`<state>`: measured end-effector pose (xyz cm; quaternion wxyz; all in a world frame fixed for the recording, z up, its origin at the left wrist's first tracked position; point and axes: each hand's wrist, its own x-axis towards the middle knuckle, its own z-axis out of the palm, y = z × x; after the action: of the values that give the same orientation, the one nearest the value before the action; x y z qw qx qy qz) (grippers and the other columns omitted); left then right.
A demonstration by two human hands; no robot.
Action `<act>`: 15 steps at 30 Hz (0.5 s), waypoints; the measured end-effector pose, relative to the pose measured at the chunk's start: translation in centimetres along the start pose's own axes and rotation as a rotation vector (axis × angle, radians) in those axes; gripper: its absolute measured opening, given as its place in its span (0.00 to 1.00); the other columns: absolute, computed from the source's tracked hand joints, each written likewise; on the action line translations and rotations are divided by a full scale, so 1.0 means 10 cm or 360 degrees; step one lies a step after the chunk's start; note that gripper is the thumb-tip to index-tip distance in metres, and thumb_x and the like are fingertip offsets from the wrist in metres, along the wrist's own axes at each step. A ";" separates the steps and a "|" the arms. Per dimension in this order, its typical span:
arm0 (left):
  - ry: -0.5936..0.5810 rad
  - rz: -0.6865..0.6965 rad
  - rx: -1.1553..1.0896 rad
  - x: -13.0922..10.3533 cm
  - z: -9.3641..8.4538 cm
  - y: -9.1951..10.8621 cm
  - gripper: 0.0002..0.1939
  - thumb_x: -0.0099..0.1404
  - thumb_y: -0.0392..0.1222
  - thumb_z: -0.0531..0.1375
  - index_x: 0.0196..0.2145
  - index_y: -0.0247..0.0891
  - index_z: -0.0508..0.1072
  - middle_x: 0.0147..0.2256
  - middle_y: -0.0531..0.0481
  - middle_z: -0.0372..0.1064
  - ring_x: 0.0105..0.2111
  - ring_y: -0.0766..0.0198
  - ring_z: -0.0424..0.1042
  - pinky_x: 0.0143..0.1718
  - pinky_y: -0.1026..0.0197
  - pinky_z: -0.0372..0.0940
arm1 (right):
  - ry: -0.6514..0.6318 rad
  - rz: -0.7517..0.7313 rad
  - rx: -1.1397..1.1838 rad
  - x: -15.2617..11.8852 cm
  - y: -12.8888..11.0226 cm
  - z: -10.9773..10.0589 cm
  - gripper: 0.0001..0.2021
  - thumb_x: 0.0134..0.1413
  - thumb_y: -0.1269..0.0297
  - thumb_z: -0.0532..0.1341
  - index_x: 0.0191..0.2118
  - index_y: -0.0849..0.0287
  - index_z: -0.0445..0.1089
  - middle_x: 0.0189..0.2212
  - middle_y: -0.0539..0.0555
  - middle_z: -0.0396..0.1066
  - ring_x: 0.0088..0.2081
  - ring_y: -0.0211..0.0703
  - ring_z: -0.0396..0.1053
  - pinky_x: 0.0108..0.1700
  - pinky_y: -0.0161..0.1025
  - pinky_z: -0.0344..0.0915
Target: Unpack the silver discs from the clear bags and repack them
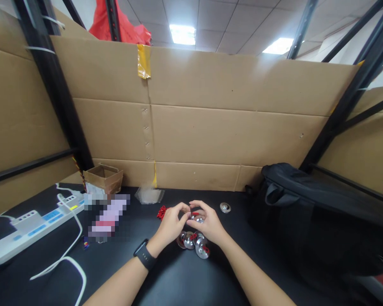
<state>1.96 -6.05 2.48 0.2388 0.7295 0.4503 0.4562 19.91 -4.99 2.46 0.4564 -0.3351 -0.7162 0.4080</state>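
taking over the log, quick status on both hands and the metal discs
both hands together, fingers at a small piece; shiny discs clustered just below; red bundle beside left hand, nothing seen between hands and discs

Blurred out by blocks, toward nine o'clock: one flat pinkish thing (pixel 110 219); we cannot read its face. Covered in part by the fingers, at six: metal discs (pixel 189 240), red bits on them too small for us to name. Cut by the right edge, at four: black bag (pixel 319 216).
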 end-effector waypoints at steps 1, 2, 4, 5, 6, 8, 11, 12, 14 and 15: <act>0.0001 0.0025 0.0064 0.00 0.00 0.00 0.05 0.68 0.39 0.57 0.38 0.42 0.74 0.38 0.51 0.77 0.40 0.60 0.76 0.45 0.60 0.65 | -0.0025 -0.0017 -0.0013 0.00 0.01 0.00 0.24 0.47 0.63 0.72 0.51 0.54 0.68 0.48 0.55 0.71 0.42 0.44 0.76 0.44 0.41 0.74; 0.0007 0.0047 0.0134 0.01 -0.01 -0.01 0.06 0.68 0.39 0.56 0.39 0.42 0.74 0.39 0.51 0.78 0.41 0.60 0.76 0.46 0.59 0.65 | -0.0041 -0.0038 -0.0038 0.01 0.02 -0.01 0.23 0.47 0.63 0.71 0.50 0.54 0.69 0.48 0.55 0.70 0.42 0.44 0.75 0.44 0.40 0.74; 0.0025 0.0076 0.0273 0.03 -0.01 -0.04 0.06 0.69 0.40 0.56 0.40 0.43 0.73 0.39 0.51 0.78 0.41 0.59 0.76 0.48 0.58 0.63 | -0.0052 -0.0088 -0.0118 0.02 0.03 -0.02 0.21 0.48 0.63 0.71 0.49 0.54 0.69 0.48 0.54 0.69 0.42 0.42 0.75 0.44 0.40 0.74; 0.0033 0.0083 0.0327 0.04 -0.02 -0.06 0.06 0.69 0.40 0.56 0.41 0.43 0.73 0.40 0.51 0.78 0.41 0.59 0.76 0.48 0.57 0.63 | -0.0048 -0.0111 -0.0162 0.03 0.03 -0.03 0.21 0.48 0.64 0.70 0.50 0.53 0.69 0.48 0.54 0.69 0.42 0.42 0.74 0.43 0.40 0.74; 0.0043 0.0087 0.0368 0.06 -0.03 -0.08 0.07 0.70 0.40 0.56 0.41 0.43 0.73 0.40 0.51 0.78 0.41 0.59 0.76 0.48 0.57 0.63 | -0.0036 -0.0133 -0.0206 0.03 0.03 -0.05 0.21 0.49 0.64 0.70 0.50 0.53 0.69 0.48 0.54 0.68 0.42 0.41 0.74 0.43 0.39 0.74; 0.0069 0.0086 0.0435 0.10 -0.09 -0.15 0.07 0.70 0.40 0.55 0.41 0.42 0.73 0.39 0.50 0.78 0.40 0.59 0.76 0.46 0.57 0.63 | 0.0006 -0.0170 -0.0303 0.05 0.04 -0.12 0.21 0.50 0.65 0.69 0.51 0.53 0.69 0.47 0.54 0.68 0.41 0.41 0.73 0.40 0.38 0.73; 0.0140 0.0051 0.0615 0.15 -0.27 -0.27 0.08 0.70 0.41 0.54 0.42 0.41 0.73 0.40 0.48 0.78 0.40 0.58 0.76 0.46 0.57 0.62 | 0.0106 -0.0196 -0.0573 0.09 0.10 -0.36 0.20 0.49 0.66 0.69 0.50 0.53 0.70 0.46 0.54 0.70 0.39 0.41 0.73 0.39 0.38 0.71; 0.0153 0.0020 0.0692 0.17 -0.35 -0.31 0.09 0.70 0.42 0.54 0.42 0.41 0.73 0.40 0.48 0.78 0.41 0.57 0.76 0.46 0.57 0.62 | 0.0168 -0.0197 -0.0702 0.11 0.15 -0.48 0.20 0.48 0.65 0.69 0.49 0.53 0.72 0.45 0.54 0.71 0.39 0.41 0.72 0.39 0.39 0.70; 0.0165 -0.0056 0.0824 0.19 -0.53 -0.41 0.10 0.70 0.44 0.55 0.41 0.41 0.74 0.40 0.48 0.79 0.41 0.56 0.76 0.47 0.57 0.61 | 0.0343 -0.0148 -0.0906 0.13 0.26 -0.73 0.18 0.46 0.65 0.70 0.46 0.55 0.74 0.41 0.54 0.73 0.37 0.43 0.71 0.42 0.40 0.69; 0.0146 -0.0088 0.0872 0.20 -0.61 -0.45 0.10 0.69 0.45 0.55 0.40 0.41 0.75 0.40 0.48 0.79 0.41 0.56 0.76 0.47 0.57 0.61 | 0.0396 -0.0096 -0.0996 0.13 0.33 -0.85 0.16 0.46 0.65 0.70 0.44 0.56 0.75 0.39 0.54 0.73 0.37 0.43 0.71 0.42 0.40 0.68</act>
<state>-5.06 -2.52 2.79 0.0245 0.7329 0.5869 0.3432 27.66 -0.05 2.15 0.4271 -0.4850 -0.7550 0.1106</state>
